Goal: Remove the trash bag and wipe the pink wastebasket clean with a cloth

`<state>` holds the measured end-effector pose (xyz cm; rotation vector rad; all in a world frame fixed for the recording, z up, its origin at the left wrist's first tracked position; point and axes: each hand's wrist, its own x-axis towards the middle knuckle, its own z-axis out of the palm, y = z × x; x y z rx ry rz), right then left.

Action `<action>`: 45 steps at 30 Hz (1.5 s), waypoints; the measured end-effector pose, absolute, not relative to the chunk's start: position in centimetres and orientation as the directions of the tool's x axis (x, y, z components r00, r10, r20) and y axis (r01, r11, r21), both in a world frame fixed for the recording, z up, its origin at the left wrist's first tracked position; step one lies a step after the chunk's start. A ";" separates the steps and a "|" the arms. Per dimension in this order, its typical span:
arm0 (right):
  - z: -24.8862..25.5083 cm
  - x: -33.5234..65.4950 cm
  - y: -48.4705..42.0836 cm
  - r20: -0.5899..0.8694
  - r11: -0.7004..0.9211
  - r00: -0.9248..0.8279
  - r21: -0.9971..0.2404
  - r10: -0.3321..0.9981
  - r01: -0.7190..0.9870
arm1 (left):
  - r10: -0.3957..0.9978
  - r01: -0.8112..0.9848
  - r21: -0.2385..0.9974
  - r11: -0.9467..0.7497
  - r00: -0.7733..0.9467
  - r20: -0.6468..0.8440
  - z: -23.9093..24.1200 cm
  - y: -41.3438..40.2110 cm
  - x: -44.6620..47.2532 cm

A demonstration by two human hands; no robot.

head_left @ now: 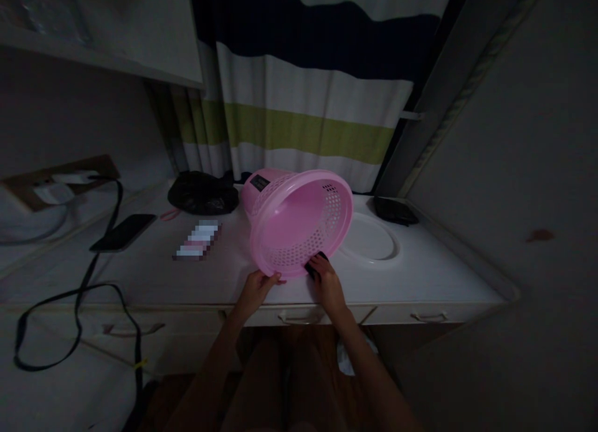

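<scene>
A pink perforated plastic basket (299, 223) lies on its side on the white desk (420, 264), its opening turned toward me. My left hand (258, 288) grips the near lower rim of the basket, thumb over the edge. My right hand (327, 282) is closed on a small dark object (315, 265) at the rim's lower right; I cannot make out what it is. A white round lid or plate (374, 239) lies flat just right of the basket.
A black bag (202, 192) sits behind the basket on the left. A phone (124, 231) and black cable (79, 295) lie at the left, a small box (199, 240) in the middle, a dark pouch (395, 211) far right. Striped curtain (308, 120) behind; drawers (299, 316) below.
</scene>
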<state>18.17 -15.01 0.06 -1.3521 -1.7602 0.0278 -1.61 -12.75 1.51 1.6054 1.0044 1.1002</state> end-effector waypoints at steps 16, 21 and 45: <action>-1.0 13.0 -16.5 0.629 0.492 -0.027 -0.579 0.777 0.650 | 0.950 0.133 0.961 -0.243 0.234 0.208 1.9 -12.8 -1.6; -0.8 15.1 -16.0 0.613 0.483 -0.052 -0.564 0.788 0.670 | 0.942 0.143 0.955 -0.260 0.256 0.218 1.9 -12.8 -1.7; -0.5 12.4 -16.5 0.626 0.513 0.041 -0.674 0.779 0.532 | 0.954 0.161 0.952 -0.261 0.191 0.230 1.8 -12.9 -1.6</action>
